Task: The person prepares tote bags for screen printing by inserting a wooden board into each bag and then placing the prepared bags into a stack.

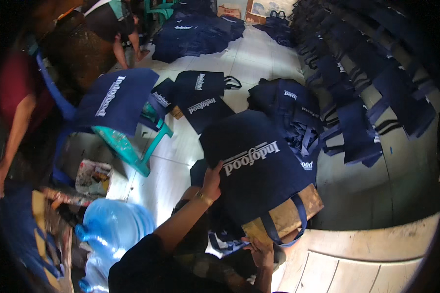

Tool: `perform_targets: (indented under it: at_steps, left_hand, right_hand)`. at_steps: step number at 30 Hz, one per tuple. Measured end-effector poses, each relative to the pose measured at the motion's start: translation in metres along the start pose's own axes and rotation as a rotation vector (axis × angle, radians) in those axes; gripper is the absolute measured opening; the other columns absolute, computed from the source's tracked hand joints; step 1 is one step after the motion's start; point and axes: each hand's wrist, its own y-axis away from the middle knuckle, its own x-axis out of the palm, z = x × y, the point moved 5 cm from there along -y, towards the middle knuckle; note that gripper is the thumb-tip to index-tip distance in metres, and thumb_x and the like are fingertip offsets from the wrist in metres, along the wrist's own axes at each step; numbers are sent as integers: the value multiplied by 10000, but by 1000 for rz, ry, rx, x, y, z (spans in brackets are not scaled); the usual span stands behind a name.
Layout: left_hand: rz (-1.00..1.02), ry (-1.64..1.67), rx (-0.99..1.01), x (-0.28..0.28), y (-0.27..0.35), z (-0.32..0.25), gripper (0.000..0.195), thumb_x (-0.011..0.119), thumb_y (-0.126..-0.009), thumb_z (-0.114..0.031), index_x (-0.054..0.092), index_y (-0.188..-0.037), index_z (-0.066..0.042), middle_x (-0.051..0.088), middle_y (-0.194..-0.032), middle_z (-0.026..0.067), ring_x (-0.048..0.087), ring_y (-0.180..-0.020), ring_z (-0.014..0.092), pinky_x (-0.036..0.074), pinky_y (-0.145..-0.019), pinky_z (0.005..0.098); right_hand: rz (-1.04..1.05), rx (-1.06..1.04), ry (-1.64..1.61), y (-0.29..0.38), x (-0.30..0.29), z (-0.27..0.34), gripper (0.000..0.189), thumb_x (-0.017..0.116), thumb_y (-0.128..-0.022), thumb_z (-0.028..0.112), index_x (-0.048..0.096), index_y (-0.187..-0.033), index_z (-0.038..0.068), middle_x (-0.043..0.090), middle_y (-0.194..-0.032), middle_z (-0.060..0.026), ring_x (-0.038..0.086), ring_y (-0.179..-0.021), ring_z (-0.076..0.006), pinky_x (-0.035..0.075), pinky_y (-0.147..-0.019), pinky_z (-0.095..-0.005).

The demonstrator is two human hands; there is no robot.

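A navy fabric tote bag [256, 157] with white printed lettering lies over a worn yellowish-brown board [311, 203] before me. My left hand [212, 183], with a watch at the wrist, grips the bag's left edge. At the board's near end, my right hand [261, 252] is beside the bag's handles [301, 212]; its fingers touch the board's lower edge, but their grip is not clear. Dark fabric is partly visible beneath the board.
A green plastic stool [146, 161] bears another bag at the left. Blue water jugs [113, 227] stand near my left arm. Piles and rows of navy bags [359, 135] cover the tiled floor. Two other people are at the left, one reaching to navy fabric [18, 219].
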Motion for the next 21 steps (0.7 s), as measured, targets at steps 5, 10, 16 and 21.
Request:
perform_targets:
  at_steps: [5, 10, 16, 21]
  left_hand:
    - [127, -74, 149, 68, -248, -44, 398, 606, -939, -222, 508, -1310, -118, 596, -1215, 95, 610, -1030, 267, 503, -916, 459]
    - [-29, -339, 158, 93, -480, -97, 507, 658, -902, -212, 463, -1313, 11, 580, -1207, 207, 577, -1092, 327, 485, -912, 488]
    - [-147, -1037, 84, 73, -654, -126, 1109, 722, -762, -598, 253, -1412, 169, 376, -1452, 300, 373, -1365, 387, 341, -1101, 404]
    - [-187, -1154, 635, 2, -598, -99, 929, 644, -826, -576, 387, -1366, 135, 480, -1362, 305, 480, -1280, 384, 363, -1087, 408]
  right_hand:
    - [-210, -151, 27, -64, 10, 18, 384, 623, -888, 76, 518, -1238, -44, 635, -1081, -158, 666, -981, -347, 605, -717, -395]
    - [-519, -128, 108, -102, 20, 15, 436, 617, -894, 100, 492, -1292, -25, 616, -1134, -161, 646, -1007, -361, 591, -753, -426]
    - [-815, -69, 155, -116, 21, 19, 457, 610, -902, 130, 480, -1312, -25, 593, -1180, -167, 619, -1048, -350, 565, -805, -431]
    - [-904, -56, 177, -102, 20, 29, 476, 605, -908, 155, 470, -1328, -25, 574, -1218, -173, 596, -1082, -340, 543, -848, -436]
